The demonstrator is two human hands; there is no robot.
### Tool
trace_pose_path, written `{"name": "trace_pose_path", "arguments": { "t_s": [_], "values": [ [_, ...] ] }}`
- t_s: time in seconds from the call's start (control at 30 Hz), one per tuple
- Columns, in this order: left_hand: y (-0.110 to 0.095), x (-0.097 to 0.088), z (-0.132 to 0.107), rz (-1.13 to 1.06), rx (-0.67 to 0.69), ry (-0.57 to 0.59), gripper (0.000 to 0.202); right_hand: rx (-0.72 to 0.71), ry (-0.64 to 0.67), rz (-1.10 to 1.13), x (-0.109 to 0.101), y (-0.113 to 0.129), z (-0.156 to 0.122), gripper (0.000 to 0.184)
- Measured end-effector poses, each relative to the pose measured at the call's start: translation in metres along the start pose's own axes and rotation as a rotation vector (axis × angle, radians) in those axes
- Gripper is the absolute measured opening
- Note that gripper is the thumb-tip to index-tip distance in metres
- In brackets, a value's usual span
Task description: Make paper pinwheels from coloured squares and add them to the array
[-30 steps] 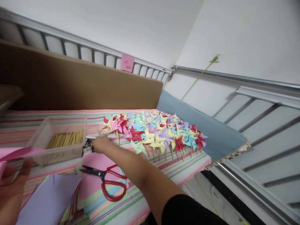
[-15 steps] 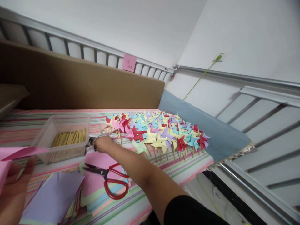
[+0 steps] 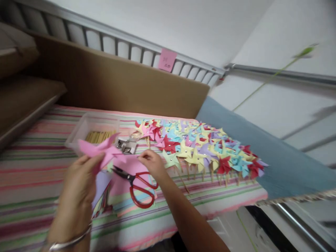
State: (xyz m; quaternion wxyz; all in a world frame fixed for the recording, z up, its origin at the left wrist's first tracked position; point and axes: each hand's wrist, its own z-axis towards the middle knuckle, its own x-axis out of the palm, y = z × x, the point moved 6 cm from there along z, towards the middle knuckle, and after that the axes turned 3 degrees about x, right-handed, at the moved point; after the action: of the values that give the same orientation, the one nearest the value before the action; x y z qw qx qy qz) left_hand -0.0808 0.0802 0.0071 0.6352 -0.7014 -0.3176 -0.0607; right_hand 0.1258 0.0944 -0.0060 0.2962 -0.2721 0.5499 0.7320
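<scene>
A pink paper pinwheel with folded blades is held up in my left hand, thumb and fingers closed on it. To its right, my right hand has its fingertips pinched together. Whatever they may hold is too small and blurred to name. Just below that hand, scissors with red handles lie on a stack of coloured paper, a pink sheet on top. Behind both hands stand a small tray of metal bits and a clear plastic box of thin wooden sticks.
Many finished pinwheels on sticks crowd the right of the striped cloth. A purple paper stack is partly hidden behind my left hand. A cardboard panel runs along the back, beneath a railing with a pink note.
My right hand has come away from the metal-bits tray, toward me and the pinwheel. My left hand has brought the pink pinwheel inward from the left edge. The view has shifted left.
</scene>
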Motion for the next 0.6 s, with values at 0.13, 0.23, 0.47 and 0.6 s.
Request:
{"name": "trace_pose_path", "arguments": {
  "t_s": [0.13, 0.23, 0.47, 0.6],
  "values": [
    [0.031, 0.027, -0.015, 0.012, -0.118, 0.102, 0.023, -0.014, -0.165, 0.450, -0.037, 0.006, -0.030, 0.006],
    [0.046, 0.037, -0.022, 0.057, -0.141, 0.170, 0.024, -0.078, -0.101, 0.465, -0.049, 0.023, -0.034, 0.005],
    [0.070, 0.058, -0.032, 0.203, -0.127, 0.263, 0.019, -0.054, -0.046, 0.375, -0.057, 0.015, -0.040, 0.005],
    [0.077, 0.073, -0.040, 0.193, -0.124, 0.288, 0.017, -0.025, -0.061, 0.350, -0.063, 0.004, -0.040, 0.006]
  ]
}}
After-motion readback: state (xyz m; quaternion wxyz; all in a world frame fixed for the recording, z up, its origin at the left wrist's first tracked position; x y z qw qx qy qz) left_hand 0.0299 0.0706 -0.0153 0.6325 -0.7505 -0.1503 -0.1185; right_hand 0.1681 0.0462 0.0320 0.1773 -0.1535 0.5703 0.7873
